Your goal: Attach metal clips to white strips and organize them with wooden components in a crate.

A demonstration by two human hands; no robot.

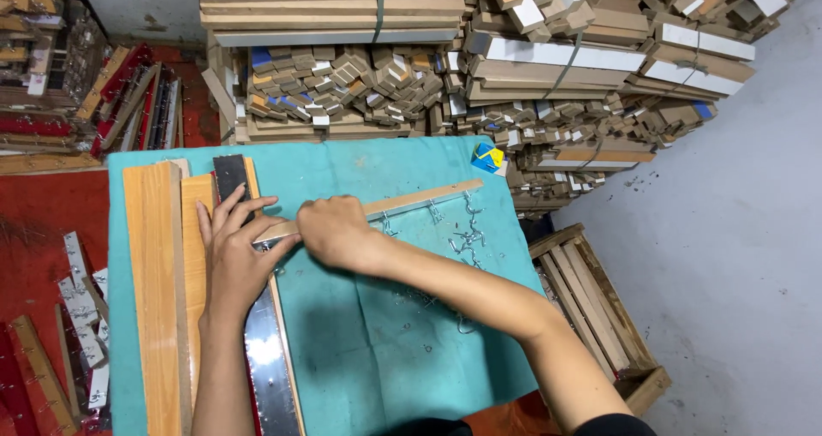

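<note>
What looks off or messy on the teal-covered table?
Loose silver metal hooks lie scattered in a tangle on the teal cloth table cover. The long wooden strip under the right hand lies askew, angled across the upright orange wooden boards that the left hand touches.

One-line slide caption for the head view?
Both hands, left hand and right hand, press a wooden hook strip on a teal-covered table.
</note>
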